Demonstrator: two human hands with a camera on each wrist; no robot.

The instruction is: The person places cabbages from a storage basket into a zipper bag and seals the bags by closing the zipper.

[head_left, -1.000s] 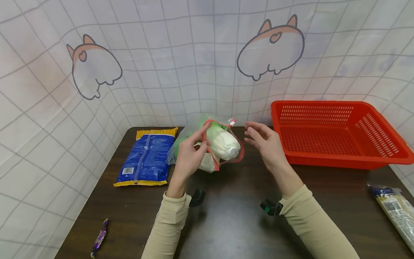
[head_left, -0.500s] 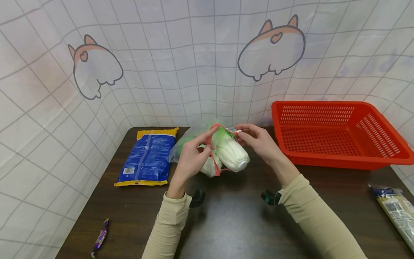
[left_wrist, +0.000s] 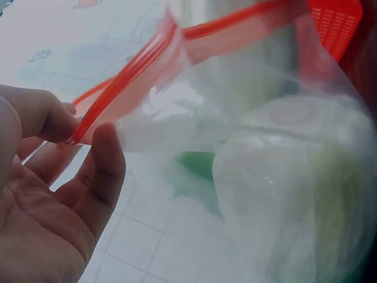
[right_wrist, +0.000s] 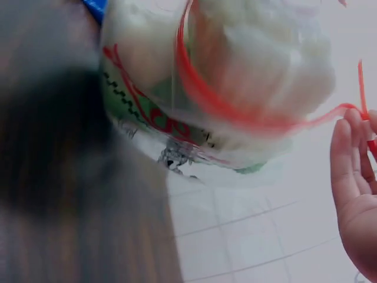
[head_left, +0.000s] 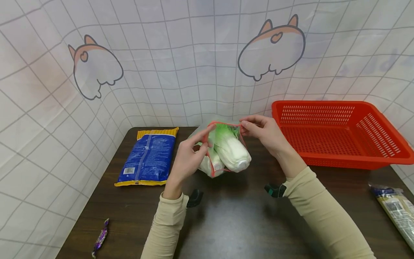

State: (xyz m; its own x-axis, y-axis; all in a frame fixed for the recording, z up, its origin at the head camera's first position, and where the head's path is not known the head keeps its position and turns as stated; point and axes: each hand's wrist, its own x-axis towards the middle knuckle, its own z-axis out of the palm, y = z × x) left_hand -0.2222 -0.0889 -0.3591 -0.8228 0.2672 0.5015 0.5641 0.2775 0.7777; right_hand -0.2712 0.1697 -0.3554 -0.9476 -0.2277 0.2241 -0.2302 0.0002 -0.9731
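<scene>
A clear zip bag (head_left: 203,131) with a red zip edge (left_wrist: 126,73) is held with its mouth spread toward me. One pale Chinese cabbage (head_left: 231,148) with green leaves lies in the mouth, its white base sticking out. Beside it, inside the bag, is a second whitish cabbage (head_left: 216,160). My left hand (head_left: 188,156) pinches the left side of the rim between thumb and fingers, as the left wrist view also shows. At the right corner of the rim, my right hand (head_left: 264,133) pinches the red strip. Printed red lettering (right_wrist: 159,118) shows on the bag's side.
A red perforated basket (head_left: 336,162) stands at the back right. Left of the bag lies a blue and yellow packet (head_left: 147,156). A purple wrapped candy (head_left: 101,237) is at the front left, and a long clear package (head_left: 394,212) at the right edge.
My right hand has come in from beside the bag, taken the right corner of the rim and drawn it slightly right. The bag's mouth is wider, and more of the front cabbage shows.
</scene>
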